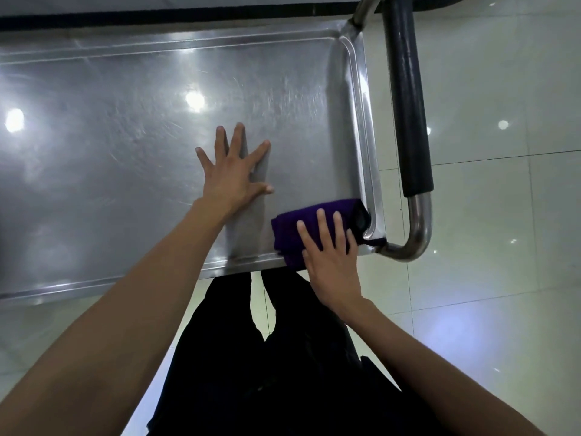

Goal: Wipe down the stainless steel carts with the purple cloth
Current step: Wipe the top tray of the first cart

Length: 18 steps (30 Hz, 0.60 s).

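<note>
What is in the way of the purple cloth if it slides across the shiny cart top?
Only the left hand. It lies flat on the cart top, just left of the purple cloth that the right hand presses into the near right corner. The remaining surface looks bare.

The floor was laid with large, pale, glossy tiles split by thin dark grout lines. Small bright spots of ceiling light glinted on it at the right. A dark strip ran along the far edge.
</note>
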Motion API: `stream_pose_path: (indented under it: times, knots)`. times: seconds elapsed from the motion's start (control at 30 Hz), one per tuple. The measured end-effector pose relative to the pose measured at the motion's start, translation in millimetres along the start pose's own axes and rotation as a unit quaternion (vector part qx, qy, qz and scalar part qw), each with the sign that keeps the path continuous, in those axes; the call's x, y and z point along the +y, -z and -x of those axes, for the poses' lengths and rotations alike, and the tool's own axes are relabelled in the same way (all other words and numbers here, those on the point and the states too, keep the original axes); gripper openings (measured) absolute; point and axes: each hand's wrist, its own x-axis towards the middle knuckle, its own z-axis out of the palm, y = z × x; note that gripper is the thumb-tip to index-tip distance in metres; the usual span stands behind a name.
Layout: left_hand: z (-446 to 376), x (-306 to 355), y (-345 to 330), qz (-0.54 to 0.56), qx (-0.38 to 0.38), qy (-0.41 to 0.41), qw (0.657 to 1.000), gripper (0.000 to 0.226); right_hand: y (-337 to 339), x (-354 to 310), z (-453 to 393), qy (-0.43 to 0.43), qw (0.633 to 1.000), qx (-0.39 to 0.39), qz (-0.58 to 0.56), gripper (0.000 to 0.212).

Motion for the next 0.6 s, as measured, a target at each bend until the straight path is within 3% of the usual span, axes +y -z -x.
stream_pose_path:
  times: [0.17,0.4,0.6]
  knots:
    - [2,-10,-1,-0.045,0.026,0.001,0.999,0.112,3,-8,-4,-0.013,1.0,-0.013,-0.002,0.06]
    - [7,-35,-2,-0.031,0.11,-0.043,0.992,0.061,8,-18,-43,-0.025,1.0,0.011,-0.001,0.057]
    - [8,-47,-4,-0.023,0.098,-0.03,0.994,0.063,25,-28,-121,-0.044,0.998,0.037,-0.023,0.057]
